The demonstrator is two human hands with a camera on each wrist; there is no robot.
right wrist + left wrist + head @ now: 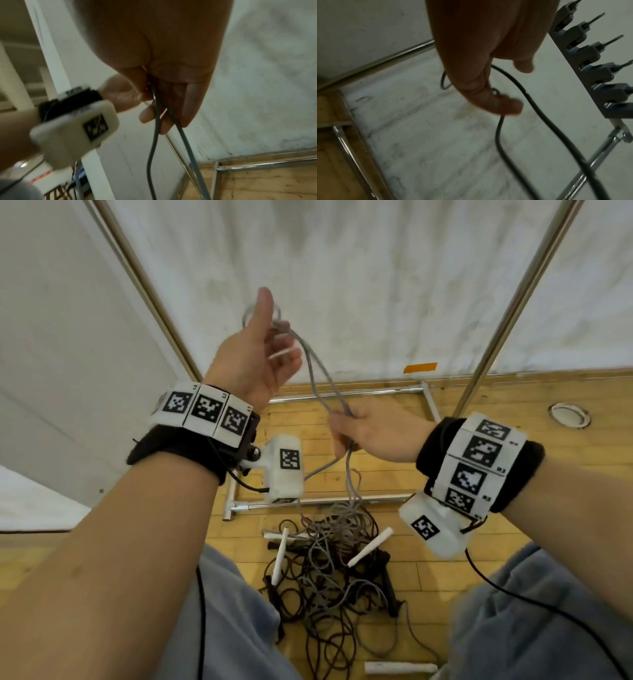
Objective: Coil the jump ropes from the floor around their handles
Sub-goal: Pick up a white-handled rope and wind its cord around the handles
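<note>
**Grey rope held between two raised hands**

A grey jump rope is held above the wooden floor. Its looped upper end is grasped by the left hand at about 11 o'clock in the head view, with the thumb raised and the fingers curled around the strands. Two strands are seen running down to the right hand, near the centre, where they are pinched between thumb and fingers. From there the rope drops into a tangled pile of ropes at 6 o'clock, between the knees. In the pile, grey and dark cords are mixed; four white handles can be counted, and the dark handles cannot be counted reliably.
</note>
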